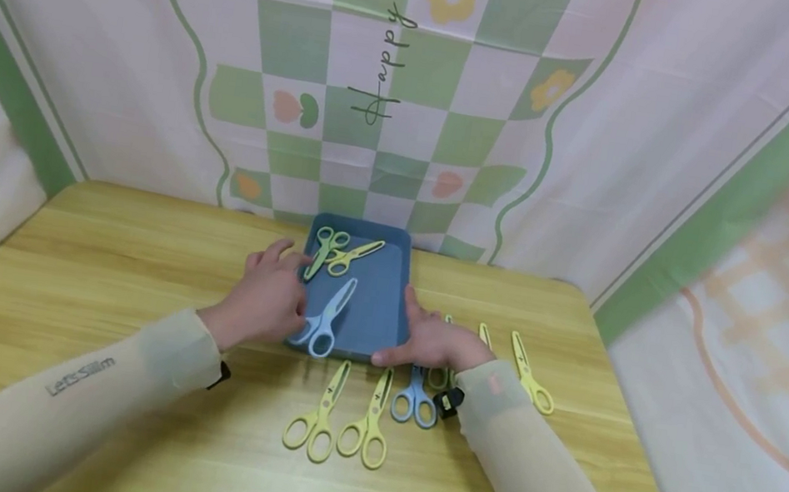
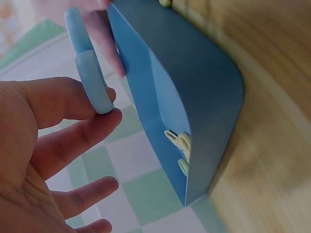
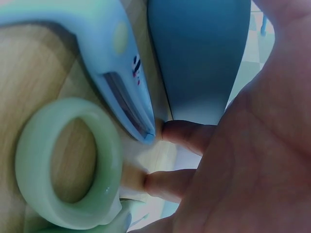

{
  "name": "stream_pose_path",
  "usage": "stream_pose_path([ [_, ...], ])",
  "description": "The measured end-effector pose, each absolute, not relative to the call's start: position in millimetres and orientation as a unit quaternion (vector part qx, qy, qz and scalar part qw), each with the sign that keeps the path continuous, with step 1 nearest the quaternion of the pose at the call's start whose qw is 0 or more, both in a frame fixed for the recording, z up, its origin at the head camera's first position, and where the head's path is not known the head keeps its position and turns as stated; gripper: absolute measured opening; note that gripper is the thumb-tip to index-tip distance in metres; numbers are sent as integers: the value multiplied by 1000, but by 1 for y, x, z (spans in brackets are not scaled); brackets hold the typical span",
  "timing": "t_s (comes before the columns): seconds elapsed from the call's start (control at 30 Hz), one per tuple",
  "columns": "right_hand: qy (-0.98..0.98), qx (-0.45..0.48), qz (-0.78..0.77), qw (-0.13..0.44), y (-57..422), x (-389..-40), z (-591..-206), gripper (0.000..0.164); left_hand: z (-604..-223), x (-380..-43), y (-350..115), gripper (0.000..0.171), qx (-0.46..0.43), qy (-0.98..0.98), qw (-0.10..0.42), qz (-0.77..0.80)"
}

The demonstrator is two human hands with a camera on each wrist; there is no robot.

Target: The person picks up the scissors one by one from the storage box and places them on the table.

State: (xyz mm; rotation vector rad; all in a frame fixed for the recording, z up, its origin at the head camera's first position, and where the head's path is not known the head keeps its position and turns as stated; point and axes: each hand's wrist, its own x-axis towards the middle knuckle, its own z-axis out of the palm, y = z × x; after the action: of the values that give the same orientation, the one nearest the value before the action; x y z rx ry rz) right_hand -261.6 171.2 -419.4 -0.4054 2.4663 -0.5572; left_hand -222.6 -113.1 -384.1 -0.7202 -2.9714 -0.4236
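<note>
My left hand (image 1: 265, 295) pinches light blue scissors (image 2: 92, 73) by a handle loop, between thumb and fingers. These scissors are over the near left part of a blue tray (image 1: 374, 310), blades pointing away. Inside the tray at the far left lie green scissors (image 1: 317, 262) and yellow scissors (image 1: 366, 248). My right hand (image 1: 437, 342) rests at the tray's near right corner, fingers spread, thumb by the near rim. Beneath it, other blue scissors (image 3: 121, 73) and green scissors (image 3: 29, 160) lie on the table, partly hidden in the head view.
Two yellow scissors (image 1: 321, 414) lie side by side in front of the tray. Another yellow pair (image 1: 524, 371) is at the right, with a yellow blade (image 1: 485, 334) showing beside the right wrist. A checked cloth (image 1: 341, 163) hangs behind the wooden table (image 1: 156, 271).
</note>
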Motion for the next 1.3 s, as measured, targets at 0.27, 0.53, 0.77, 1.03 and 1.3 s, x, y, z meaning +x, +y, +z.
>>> stream_pose_path([
  [0.27,923,-157,-195,292,173,-263,-417,136,-387,-202,-117,26,-257,-954,41,-148],
  [0.53,922,-161,-203,287,172,-261,-418,137,-394,-177,-126,30,-269,-945,50,-182],
  [0.77,923,-160,-204,286,172,-260,-418,136,-406,-154,-140,28,-263,-945,38,-193],
  [1.03,924,-158,-197,287,172,-260,-418,137,-416,-139,-149,29,-246,-950,13,-190],
  [1.3,925,-162,-193,284,172,-261,-419,137,-421,-132,-147,29,-255,-950,25,-180],
])
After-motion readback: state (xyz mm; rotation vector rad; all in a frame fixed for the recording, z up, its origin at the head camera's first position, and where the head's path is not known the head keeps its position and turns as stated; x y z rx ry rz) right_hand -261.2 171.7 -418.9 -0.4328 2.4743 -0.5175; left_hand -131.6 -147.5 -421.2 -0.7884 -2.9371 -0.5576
